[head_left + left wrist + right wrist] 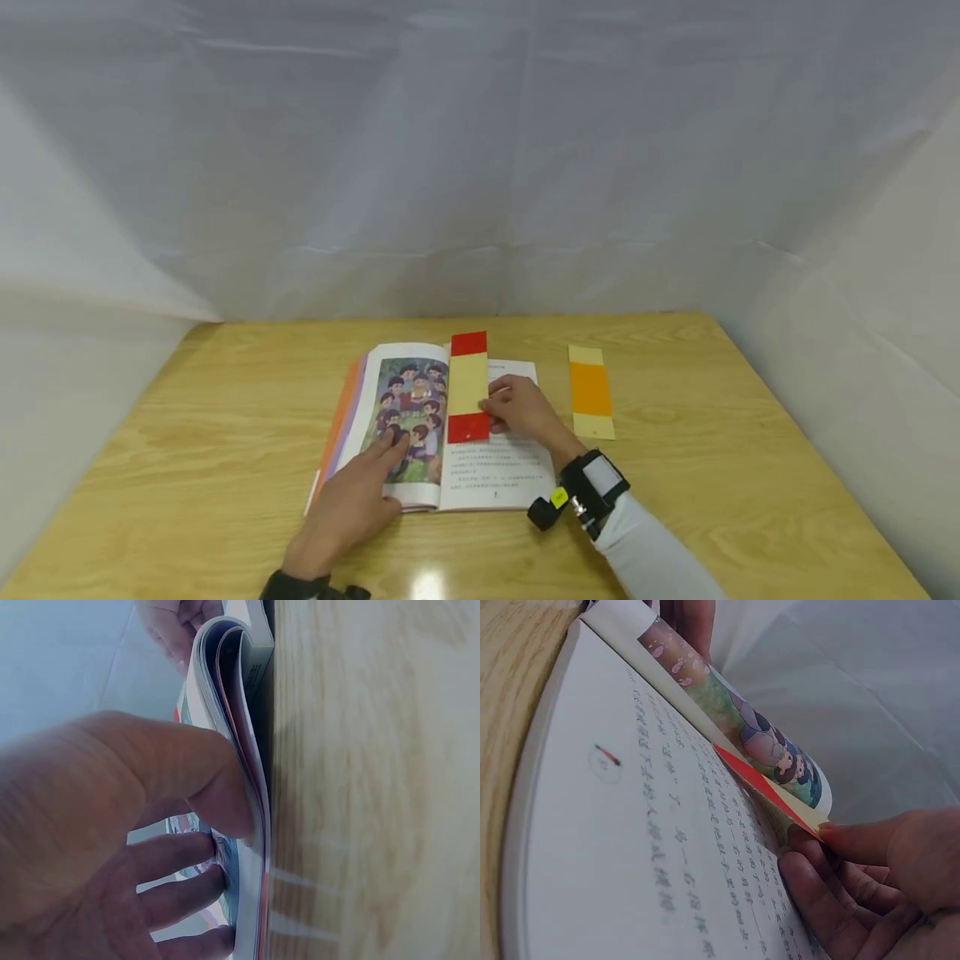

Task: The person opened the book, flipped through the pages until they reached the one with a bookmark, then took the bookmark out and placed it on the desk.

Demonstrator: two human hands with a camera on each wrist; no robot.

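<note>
An open picture book [442, 425] lies on the wooden table [225, 400]. The left hand [352, 500] presses its illustrated page flat with straight fingers. A red-and-yellow bookmark [468, 387] is pinched at its edge by the right hand [525, 408] and laid along the gutter. The placing step is judged underway; squaring the bookmark, then release, is judged next. An orange bookmark [591, 392] lies apart.

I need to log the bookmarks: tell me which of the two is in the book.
The red-ended bookmark. It lies along the book's gutter, pinched by the right hand. The orange bookmark lies apart on the table, untouched.
</note>
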